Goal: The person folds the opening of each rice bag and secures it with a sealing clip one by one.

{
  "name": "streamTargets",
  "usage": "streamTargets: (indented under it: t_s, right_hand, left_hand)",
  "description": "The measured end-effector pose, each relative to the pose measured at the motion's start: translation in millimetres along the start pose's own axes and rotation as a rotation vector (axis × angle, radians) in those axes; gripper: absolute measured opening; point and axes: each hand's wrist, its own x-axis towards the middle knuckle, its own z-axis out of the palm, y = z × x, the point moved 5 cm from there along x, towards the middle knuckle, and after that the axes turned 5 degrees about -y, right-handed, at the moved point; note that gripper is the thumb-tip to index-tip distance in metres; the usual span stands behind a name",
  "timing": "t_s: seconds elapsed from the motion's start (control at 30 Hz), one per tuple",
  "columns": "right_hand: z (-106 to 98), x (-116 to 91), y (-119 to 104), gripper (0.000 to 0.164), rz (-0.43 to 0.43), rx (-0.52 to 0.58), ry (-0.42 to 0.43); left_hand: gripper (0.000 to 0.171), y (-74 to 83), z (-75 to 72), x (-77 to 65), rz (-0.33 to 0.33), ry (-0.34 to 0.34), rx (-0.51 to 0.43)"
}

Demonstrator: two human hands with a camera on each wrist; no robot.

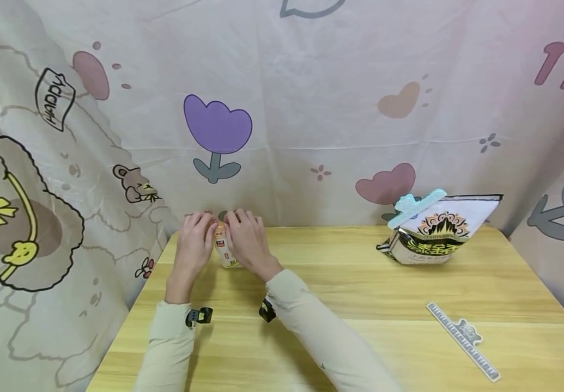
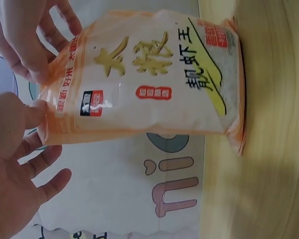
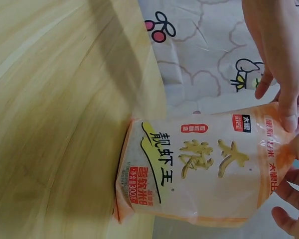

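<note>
A peach-and-white plastic rice bag (image 1: 223, 251) stands upright on the table near its back left edge. My left hand (image 1: 195, 239) and my right hand (image 1: 248, 239) are at its top, one at each side. In the left wrist view, the thumb of my left hand (image 2: 12, 159) pinches the bag's top edge, with other fingers spread behind it. My right hand (image 2: 27, 37) pinches the same edge close by. Chinese lettering covers the front of the rice bag (image 3: 204, 164) in the right wrist view. The bag's back is hidden.
On the right of the wooden table (image 1: 340, 305) stands a second white, black and gold bag (image 1: 434, 234), with a teal sealing clip (image 1: 416, 208) across its upper corner. A long grey sealing clip (image 1: 463, 340) lies at the front right. Patterned cloth (image 1: 301, 109) hangs behind the table.
</note>
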Motion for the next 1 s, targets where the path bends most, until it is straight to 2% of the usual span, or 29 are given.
streamTargets:
  t_s: [0.2, 0.37, 0.53, 0.8, 1.0]
  right_hand:
    - [-3.9, -7.5, 2.3, 0.013, -0.033, -0.003, 0.022]
    - [-11.1, -13.4, 10.7, 0.011, -0.034, -0.017, 0.059]
    - [-21.7, -24.2, 22.0, 0.012, -0.042, -0.007, 0.077]
    - [-40.3, -47.0, 40.1, 0.011, -0.039, 0.027, 0.086]
    - [-57.1, -65.2, 54.9, 0.01, -0.045, 0.06, 0.128]
  left_hand:
    - [0.006, 9.3, 2.9, -2.2, 0.002, 0.014, -0.016]
    - [0.006, 21.4, 6.9, 0.3, 0.037, 0.023, -0.036]
    - [0.004, 39.1, 13.2, 0.2, 0.063, 0.015, -0.061]
    - [0.004, 68.3, 23.9, -2.8, 0.067, -0.04, -0.073]
    - [0.004, 93.4, 31.2, -2.8, 0.11, -0.043, -0.081]
